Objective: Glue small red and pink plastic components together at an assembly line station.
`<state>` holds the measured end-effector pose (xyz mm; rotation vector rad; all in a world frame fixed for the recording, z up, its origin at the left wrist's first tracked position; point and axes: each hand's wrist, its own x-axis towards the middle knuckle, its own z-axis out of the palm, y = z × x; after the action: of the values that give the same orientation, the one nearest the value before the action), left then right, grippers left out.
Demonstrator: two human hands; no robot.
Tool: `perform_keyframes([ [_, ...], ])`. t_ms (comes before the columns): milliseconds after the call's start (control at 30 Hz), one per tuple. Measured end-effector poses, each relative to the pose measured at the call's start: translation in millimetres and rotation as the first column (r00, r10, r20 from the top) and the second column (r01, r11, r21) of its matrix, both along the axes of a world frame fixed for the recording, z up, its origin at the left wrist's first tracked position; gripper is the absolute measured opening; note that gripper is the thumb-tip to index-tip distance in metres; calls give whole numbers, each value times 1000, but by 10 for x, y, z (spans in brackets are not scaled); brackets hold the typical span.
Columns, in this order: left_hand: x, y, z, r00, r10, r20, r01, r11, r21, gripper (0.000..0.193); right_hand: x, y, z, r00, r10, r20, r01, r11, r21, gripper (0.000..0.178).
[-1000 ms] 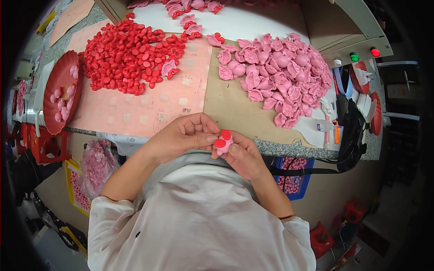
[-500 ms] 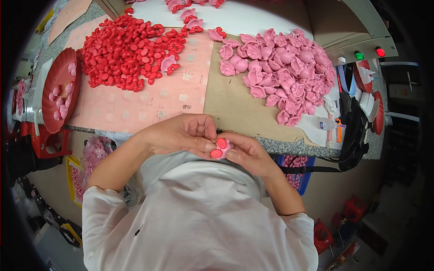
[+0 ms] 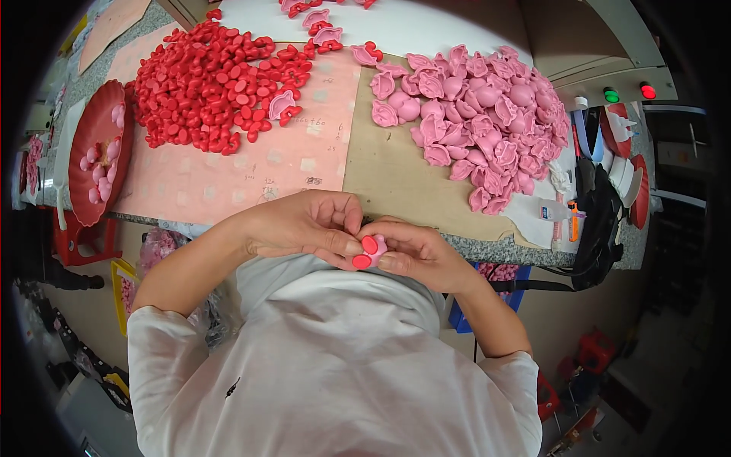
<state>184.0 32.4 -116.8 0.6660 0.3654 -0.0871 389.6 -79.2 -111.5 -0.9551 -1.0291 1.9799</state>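
Note:
Between my two hands, just off the table's front edge, is a small pink plastic piece (image 3: 380, 247) with two red oval ends showing on it. My left hand (image 3: 316, 228) pinches its left side with thumb and fingers. From the right, my right hand (image 3: 415, 251) grips the pink part, thumb on top. The fingers hide much of the piece. Beyond my left hand lies a big heap of glossy red plastic pieces (image 3: 205, 91) with flat oval ends. A heap of pink hollow shell pieces (image 3: 487, 114) lies farther right.
A red scalloped dish (image 3: 80, 164) with several pink balls stands at the left edge. On the right are a small clear bottle (image 3: 552, 210), an orange-capped tube (image 3: 574, 222) and a black bag (image 3: 598, 221). A metal-sided box with green and red buttons (image 3: 611, 94) stands behind.
Both hands keep hold of the piece, which has shifted very slightly left. My forearms have spread a little outward.

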Motion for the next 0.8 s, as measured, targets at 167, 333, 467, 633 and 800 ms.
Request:
perform_keyframes([
  [167, 5, 22, -30, 999, 23, -44, -26, 998, -62, 11, 25, 70, 13, 1000, 18, 0, -18, 1000, -15, 40],
  [333, 4, 45, -42, 999, 38, -26, -40, 995, -92, 11, 8, 98, 12, 1000, 25, -14, -25, 999, -20, 40],
  [467, -13, 61, -88, 997, 39, -67, -44, 997, -68, 15, -18, 83, 14, 999, 7, 40, -6, 1000, -23, 40],
  [633, -26, 109, 5, 995, 30, -90, -22, 996, 90, 17, -36, 133, 40, 995, 17, 93, -11, 998, -66, 41],
  [800, -72, 73, -29, 997, 76, -19, -74, 993, 91, 20, -67, 163, 70, 988, 67, 137, -58, 996, -68, 42],
])
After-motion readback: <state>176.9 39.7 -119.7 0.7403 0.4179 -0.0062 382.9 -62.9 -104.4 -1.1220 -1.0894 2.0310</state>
